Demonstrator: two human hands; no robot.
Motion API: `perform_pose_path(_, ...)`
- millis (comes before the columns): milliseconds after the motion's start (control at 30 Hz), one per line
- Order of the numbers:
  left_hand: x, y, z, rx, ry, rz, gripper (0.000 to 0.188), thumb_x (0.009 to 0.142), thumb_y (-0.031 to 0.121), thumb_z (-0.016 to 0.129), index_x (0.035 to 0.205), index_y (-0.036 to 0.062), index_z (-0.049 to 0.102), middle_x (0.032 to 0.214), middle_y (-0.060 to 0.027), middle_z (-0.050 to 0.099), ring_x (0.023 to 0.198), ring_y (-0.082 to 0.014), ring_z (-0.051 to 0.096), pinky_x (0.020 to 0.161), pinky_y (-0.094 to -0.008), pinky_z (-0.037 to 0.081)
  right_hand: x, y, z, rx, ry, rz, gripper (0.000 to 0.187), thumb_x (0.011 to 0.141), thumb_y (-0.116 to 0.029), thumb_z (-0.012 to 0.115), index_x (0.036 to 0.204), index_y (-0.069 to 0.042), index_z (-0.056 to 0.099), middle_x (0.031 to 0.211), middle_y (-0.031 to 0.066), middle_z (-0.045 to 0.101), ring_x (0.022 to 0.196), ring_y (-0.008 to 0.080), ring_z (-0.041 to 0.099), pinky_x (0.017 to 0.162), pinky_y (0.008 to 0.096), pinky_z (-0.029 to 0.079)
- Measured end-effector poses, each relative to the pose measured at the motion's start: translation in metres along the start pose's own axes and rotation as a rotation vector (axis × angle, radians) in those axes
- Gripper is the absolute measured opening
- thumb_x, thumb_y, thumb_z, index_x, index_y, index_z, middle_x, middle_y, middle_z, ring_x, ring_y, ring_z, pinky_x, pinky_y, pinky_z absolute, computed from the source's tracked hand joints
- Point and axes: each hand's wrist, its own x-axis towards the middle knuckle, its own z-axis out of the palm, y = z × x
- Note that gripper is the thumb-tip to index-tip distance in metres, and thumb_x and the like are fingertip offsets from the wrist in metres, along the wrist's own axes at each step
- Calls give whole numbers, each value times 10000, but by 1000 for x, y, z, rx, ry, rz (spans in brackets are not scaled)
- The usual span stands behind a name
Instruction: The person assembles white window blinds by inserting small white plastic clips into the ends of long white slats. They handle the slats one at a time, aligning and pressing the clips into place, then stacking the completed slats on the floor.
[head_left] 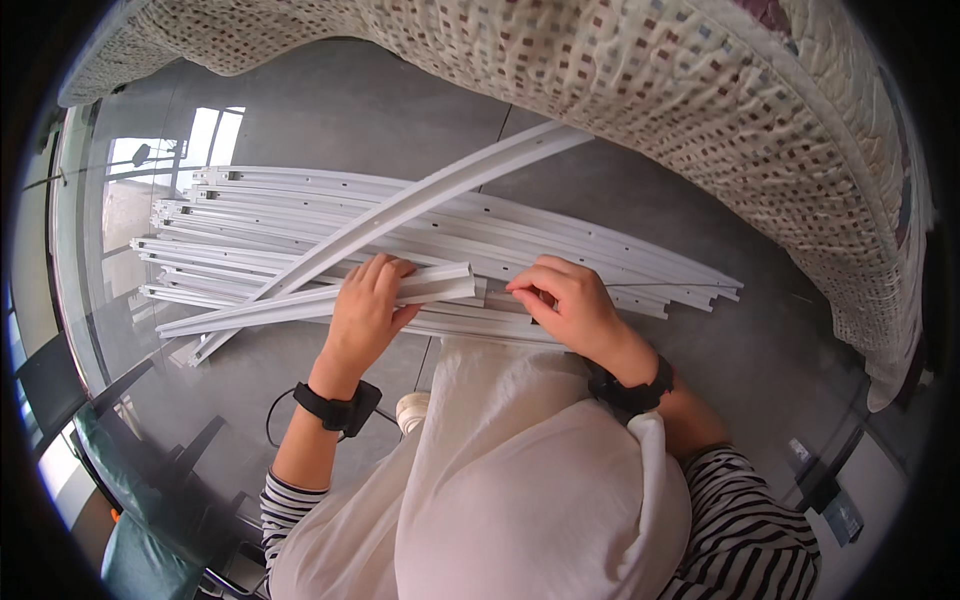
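My left hand [368, 305] is closed round a white channel-shaped rail [440, 285], near the rail's right end. That rail lies tilted above several similar white rails [560, 232] spread on the floor. Just right of its open end, my right hand [572, 305] has thumb and forefinger pinched together. Whatever they hold, if anything, is too small to make out. A thin dark line runs rightward from behind this hand; I cannot tell if it is a wire. Another long white rail [430, 195] crosses the pile diagonally, passing beneath the held one at the left.
A patterned quilted cover [700, 110] hangs along the far and right side, over the diagonal rail's far end. The grey tiled floor [420, 105] reflects a window at the left. Teal fabric [140, 540] hangs at lower left. Pale cloth [540, 480] covers my lap.
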Motion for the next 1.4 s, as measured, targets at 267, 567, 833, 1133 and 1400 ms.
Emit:
perform_pose_path(267, -16, -11, 1, 45, 94, -90, 426, 703, 25, 771, 1082, 28, 576, 1016, -117, 619, 953, -335, 590, 825, -409, 470, 2, -6, 13, 49, -14, -34, 125, 854, 12, 678, 963, -48, 685, 803, 47, 619, 585, 154, 541, 542, 280, 439)
perform_pose_path(567, -28, 2, -20, 70, 254, -42, 494, 622, 147, 869, 1020, 73, 585, 942, -59, 650, 811, -271, 613, 695, -372, 495, 17, -20, 12, 13, 2, -235, 155, 791, 63, 694, 918, -25, 677, 809, 67, 628, 610, 175, 590, 531, 282, 459)
perform_pose_path(833, -31, 16, -42, 72, 299, 27, 529, 572, 88, 859, 965, 89, 503, 844, -52, 674, 656, -212, 618, 582, -295, 485, 24, -40, 18, -188, 208, -616, 125, 715, -11, 733, 788, -36, 635, 750, 33, 561, 539, 155, 542, 440, 276, 423)
perform_pose_path(1133, -33, 16, -39, 51, 346, 90, 536, 601, 76, 883, 914, 89, 449, 758, -75, 671, 618, -211, 633, 544, -274, 470, 32, -53, 7, -60, 50, -485, 278, 696, 99, 697, 952, -7, 673, 705, 82, 564, 565, 238, 549, 478, 323, 425)
perform_pose_path(1400, -18, 27, -57, 88, 134, 66, 410, 671, 71, 787, 1069, 61, 686, 873, -75, 583, 769, -245, 592, 658, -343, 513, 37, -54, 3, -110, 27, -391, 192, 752, 44, 686, 928, -31, 664, 734, 69, 599, 625, 243, 616, 520, 344, 484)
